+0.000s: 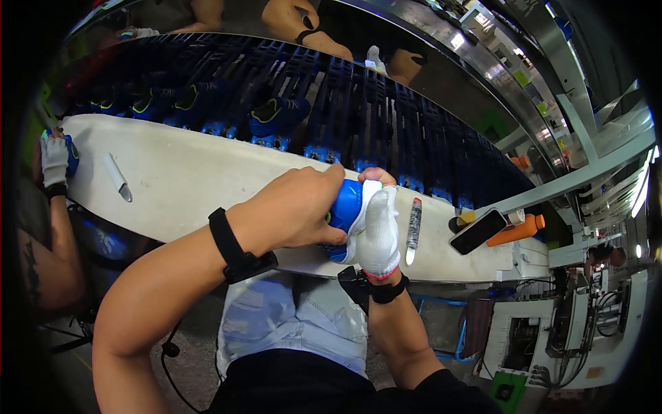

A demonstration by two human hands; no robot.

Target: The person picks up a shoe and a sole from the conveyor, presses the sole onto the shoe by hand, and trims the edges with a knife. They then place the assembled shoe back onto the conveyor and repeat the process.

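A blue shoe (347, 205) with a white sole is between my hands, above the pale worktop (207, 165). My left hand (293, 207), bare, reaches across from the left with its fingers closed around the shoe's blue upper. From the right side, my right hand (380, 231) in a white fingerless glove grips the same shoe by its sole side; its thumb and fingertips show at the far end. The shoe's underside is mostly hidden by the glove. A slim tool with a dark patterned handle and a white tip (414, 231) lies just right of my right hand.
Beyond the worktop a slatted blue conveyor (331, 117) carries several blue shoes, one blue shoe (274, 116) nearest. A black phone (478, 231) and orange bottle (517, 230) lie at right. A white tube-like tool (116, 176) and another person's gloved hand (54, 162) are at left.
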